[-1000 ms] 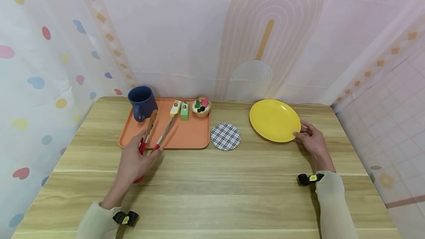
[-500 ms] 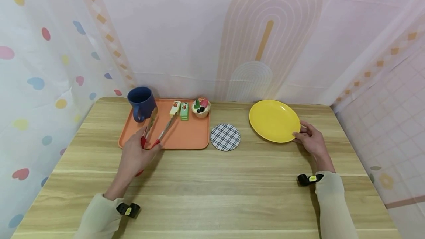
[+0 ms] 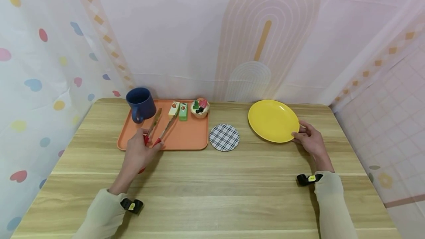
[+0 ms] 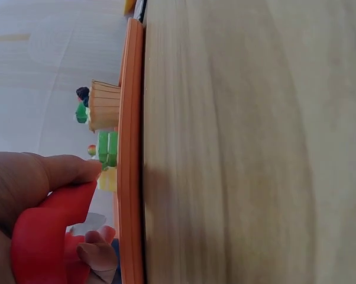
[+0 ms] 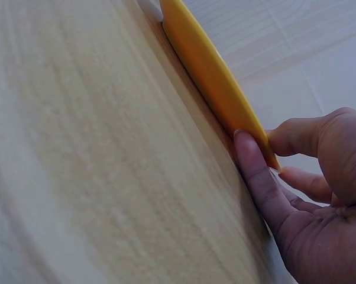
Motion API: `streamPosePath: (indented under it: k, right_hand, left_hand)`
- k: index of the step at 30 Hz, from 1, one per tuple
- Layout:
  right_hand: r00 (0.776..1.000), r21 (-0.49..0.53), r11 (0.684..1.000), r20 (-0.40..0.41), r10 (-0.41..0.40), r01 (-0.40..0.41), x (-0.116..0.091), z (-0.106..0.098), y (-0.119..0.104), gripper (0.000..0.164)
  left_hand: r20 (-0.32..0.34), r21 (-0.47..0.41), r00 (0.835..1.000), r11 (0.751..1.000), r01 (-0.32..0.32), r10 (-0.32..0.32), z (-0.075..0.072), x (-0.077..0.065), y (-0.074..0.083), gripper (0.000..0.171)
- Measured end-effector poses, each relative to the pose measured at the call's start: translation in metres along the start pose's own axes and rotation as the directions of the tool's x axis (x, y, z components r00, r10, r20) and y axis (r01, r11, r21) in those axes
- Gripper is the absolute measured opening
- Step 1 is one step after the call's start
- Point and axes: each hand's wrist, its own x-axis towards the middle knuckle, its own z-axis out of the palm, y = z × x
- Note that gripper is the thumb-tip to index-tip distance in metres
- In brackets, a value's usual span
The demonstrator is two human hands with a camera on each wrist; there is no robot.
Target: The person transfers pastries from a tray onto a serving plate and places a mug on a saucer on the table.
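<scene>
My left hand (image 3: pixel 137 154) grips red-handled tongs (image 3: pixel 167 126) with metal arms spread apart above the orange tray (image 3: pixel 186 141). One tong tip lies right by the yellow cake slice (image 3: pixel 173 108), the other left of it, toward the mug. Beside the yellow slice sits a green cake slice (image 3: pixel 183 112), then a fruit tart (image 3: pixel 200 109) topped with berries. The left wrist view has the red handle (image 4: pixel 39 245) between thumb and fingers. My right hand (image 3: pixel 312 141) pinches the right rim of a yellow plate (image 3: pixel 273 121); the right wrist view catches the plate (image 5: pixel 216 77) edge-on, low over the table.
A dark blue mug (image 3: pixel 142 104) stands at the tray's back left corner. Between tray and plate lies a round checked coaster (image 3: pixel 224 138). The wooden table (image 3: pixel 232 194) ends at a patterned cloth (image 3: pixel 186 28) behind.
My left hand has shifted slightly forward and to the right, carrying the tong tips farther toward the cake slices. My right hand and the plate hold their place.
</scene>
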Motion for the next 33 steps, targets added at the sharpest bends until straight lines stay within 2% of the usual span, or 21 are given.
streamPosePath:
  k: [8,25,33]
  right_hand:
    - [1.000,0.008,1.000,0.001,0.005,-0.005,0.001,0.000,0.000,0.074]
    - [1.000,0.010,1.000,0.002,-0.003,0.003,-0.001,0.000,0.002,0.072]
    - [1.000,0.008,1.000,0.004,-0.007,0.007,-0.001,-0.001,0.001,0.072]
  left_hand:
    - [0.025,0.008,0.999,1.000,0.025,-0.025,0.002,0.004,0.003,0.052]
    - [0.034,0.011,0.999,1.000,-0.009,0.009,0.006,0.012,0.004,0.042]
    - [0.053,0.005,0.999,1.000,0.007,-0.007,0.008,0.016,0.006,0.040]
